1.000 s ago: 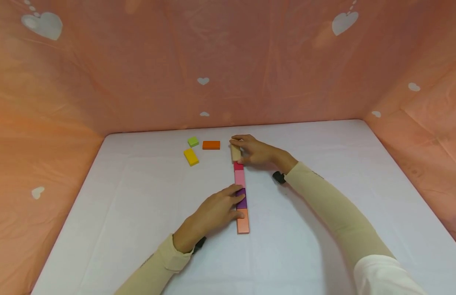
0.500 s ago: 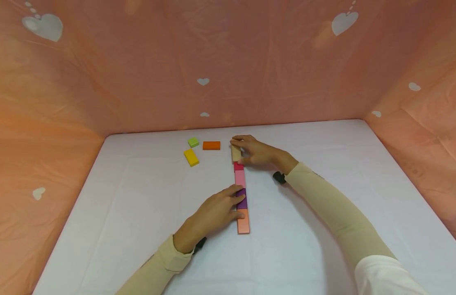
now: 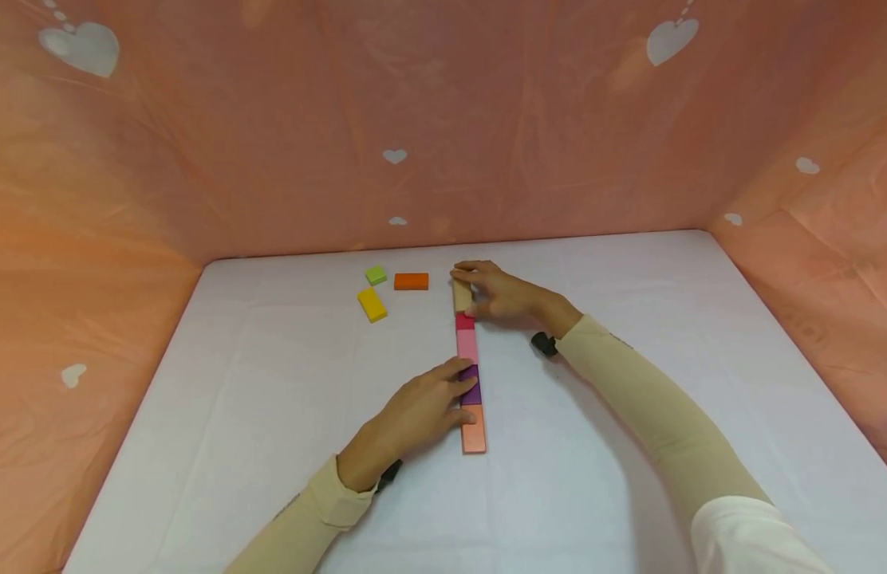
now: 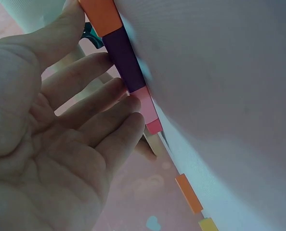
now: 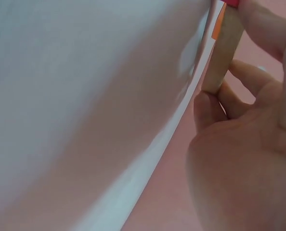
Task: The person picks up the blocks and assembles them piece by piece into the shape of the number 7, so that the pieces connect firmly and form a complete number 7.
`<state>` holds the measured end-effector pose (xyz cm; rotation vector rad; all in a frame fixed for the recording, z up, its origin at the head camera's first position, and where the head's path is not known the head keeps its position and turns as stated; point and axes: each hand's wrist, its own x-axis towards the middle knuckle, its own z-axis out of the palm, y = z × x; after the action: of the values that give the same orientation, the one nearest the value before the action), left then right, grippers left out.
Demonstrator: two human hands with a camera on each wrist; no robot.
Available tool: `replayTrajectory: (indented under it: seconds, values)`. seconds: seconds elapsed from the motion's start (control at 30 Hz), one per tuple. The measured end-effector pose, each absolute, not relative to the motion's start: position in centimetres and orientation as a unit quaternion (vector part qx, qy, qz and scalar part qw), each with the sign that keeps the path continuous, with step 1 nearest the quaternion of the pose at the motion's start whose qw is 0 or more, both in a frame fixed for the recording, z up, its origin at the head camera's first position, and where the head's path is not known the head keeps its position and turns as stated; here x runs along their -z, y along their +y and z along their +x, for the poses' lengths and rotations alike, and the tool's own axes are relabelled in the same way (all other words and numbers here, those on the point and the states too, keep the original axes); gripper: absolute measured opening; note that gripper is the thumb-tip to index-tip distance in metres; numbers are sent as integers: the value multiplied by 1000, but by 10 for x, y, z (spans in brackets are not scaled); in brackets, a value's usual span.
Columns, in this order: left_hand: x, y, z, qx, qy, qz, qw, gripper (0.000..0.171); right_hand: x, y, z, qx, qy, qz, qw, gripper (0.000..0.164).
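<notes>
- Right hand (image 3: 499,291): thumb and fingers pinch the tan block (image 3: 462,296), the thumb at its near end and fingertips at its far end; the palm lies to the block's right.
- Tan block: at the far end of a single file of blocks on the white bench (image 3: 271,359), just beyond the red block (image 3: 464,322). The thumb partly hides the join in the head view.
- Order from there toward the person: red block, pink block (image 3: 467,346), purple block (image 3: 475,396), peach block (image 3: 475,438), set end to end.
- Left hand (image 3: 425,406): fingers extended and spread, gripping nothing; it comes in from the left, thumb on the peach block, fingertips against the purple and pink blocks.
- Orientation: the tan block's long axis runs near to far, continuing the file, with its far end directed toward the back cloth (image 3: 443,96). The whole file leans slightly left with distance.
- Left of the tan block, well apart from the left hand: the orange block (image 3: 411,281), its long axis crosswise; farther left, the green block (image 3: 376,275); nearer the person, the yellow block (image 3: 372,304), set obliquely.
</notes>
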<state>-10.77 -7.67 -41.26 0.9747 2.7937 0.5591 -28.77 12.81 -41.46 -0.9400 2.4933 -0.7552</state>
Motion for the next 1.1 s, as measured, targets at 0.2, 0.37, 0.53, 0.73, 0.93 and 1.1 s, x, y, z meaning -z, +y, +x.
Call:
replayTrajectory:
  seconds: [0.2, 0.37, 0.53, 0.73, 0.93, 1.1]
  values:
    - [412, -76, -109, -184, 927, 318, 73, 57, 415, 128, -287, 274, 884, -325, 194, 76]
    - [413, -76, -109, -185, 927, 320, 71, 57, 415, 127, -286, 273, 887, -310, 207, 76]
    - [412, -76, -108, -188, 926, 319, 71, 57, 414, 127, -284, 261, 890, -305, 218, 76]
    - [411, -75, -107, -189, 928, 311, 74, 57, 414, 128, -284, 253, 890, -315, 210, 72]
    - [412, -75, -106, -190, 928, 312, 78, 57, 417, 130, -285, 257, 888, -321, 205, 65]
    - [413, -74, -106, -194, 927, 314, 71, 57, 423, 132, -289, 274, 885, -323, 192, 55]
